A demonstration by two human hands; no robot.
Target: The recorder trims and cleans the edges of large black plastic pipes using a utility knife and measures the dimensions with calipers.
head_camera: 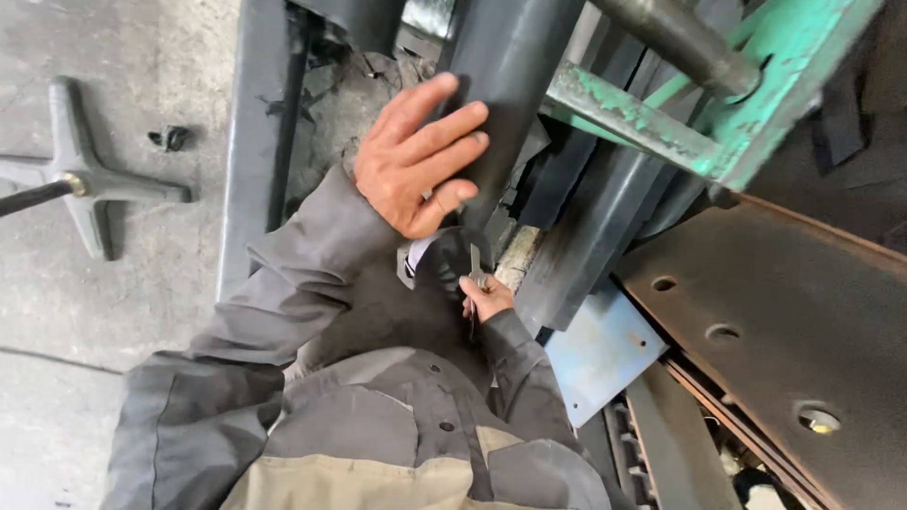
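Note:
My left hand (pixel 416 161) lies flat with its fingers apart against a dark steel beam (pixel 515 66) that runs up out of view. It grips nothing. Lower down, my right hand (pixel 487 300) is closed around a small thin metal tool (pixel 475 264), whose tip points up beside the beam's lower end. What kind of tool it is cannot be made out. Both arms are in grey work-jacket sleeves, and the jacket fills the bottom of the view.
A green-painted metal frame (pixel 652 123) and a round bar (pixel 690 42) cross the upper right. A rusty plate with holes (pixel 756 321) slopes at right, with a pale blue plate (pixel 605 354) below the beam. A cross-shaped stand foot (pixel 85 179) sits on the concrete floor at left.

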